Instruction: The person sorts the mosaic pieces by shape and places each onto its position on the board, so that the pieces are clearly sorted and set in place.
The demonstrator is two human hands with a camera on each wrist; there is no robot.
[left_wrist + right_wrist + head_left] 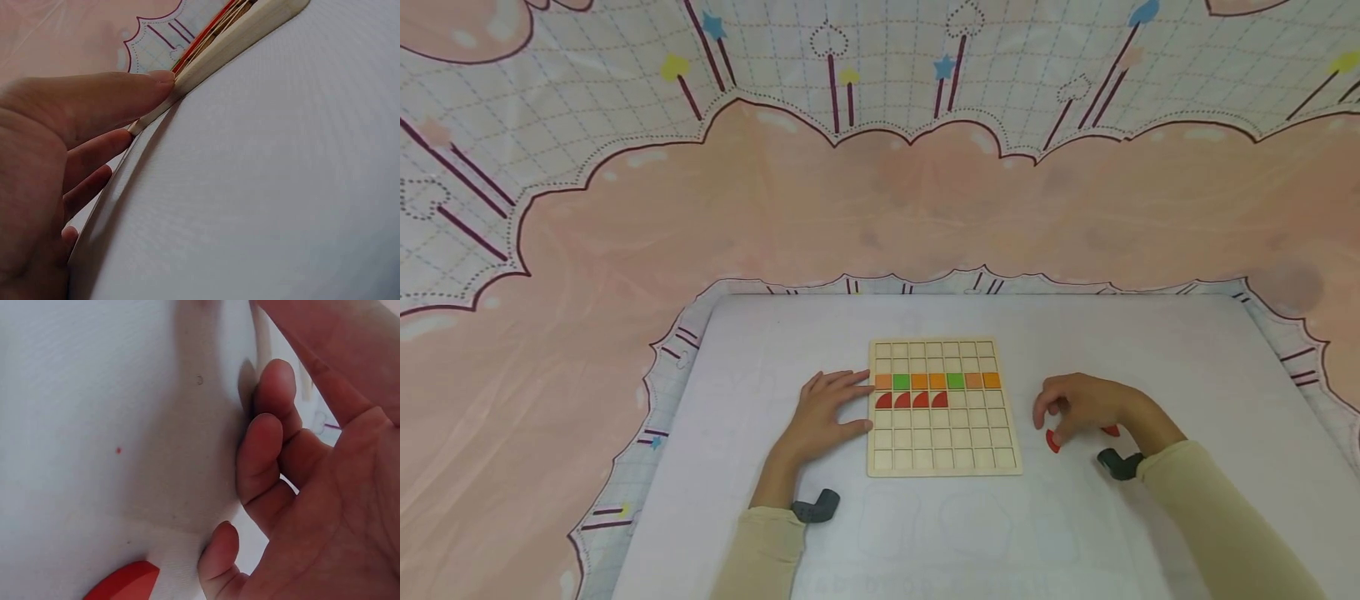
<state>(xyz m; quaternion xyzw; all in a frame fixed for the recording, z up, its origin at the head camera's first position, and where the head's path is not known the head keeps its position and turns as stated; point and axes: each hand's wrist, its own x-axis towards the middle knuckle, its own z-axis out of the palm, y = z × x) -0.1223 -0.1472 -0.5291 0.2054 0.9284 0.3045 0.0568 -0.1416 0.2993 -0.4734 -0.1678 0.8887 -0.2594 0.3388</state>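
Note:
A wooden grid board (944, 477) lies on the white table, with a row of orange and green squares (919, 381) across it. Below that row sit several red quarter-circle pieces (902, 401), one to a cell, from the left edge. My left hand (826, 417) spreads along the board's left side, thumb and fingertips at its edge. To the right of the board, my right hand (1078, 408) reaches down with bent fingers, its thumb tip over a loose red piece (1052, 444); thumb and index stand apart. Another red piece (128, 581) lies beneath the palm, partly hidden.
Dark wrist devices (817, 507) are worn at both sleeve cuffs. The white tabletop (940, 542) ends at the back against a pink and white patterned cloth (925, 208).

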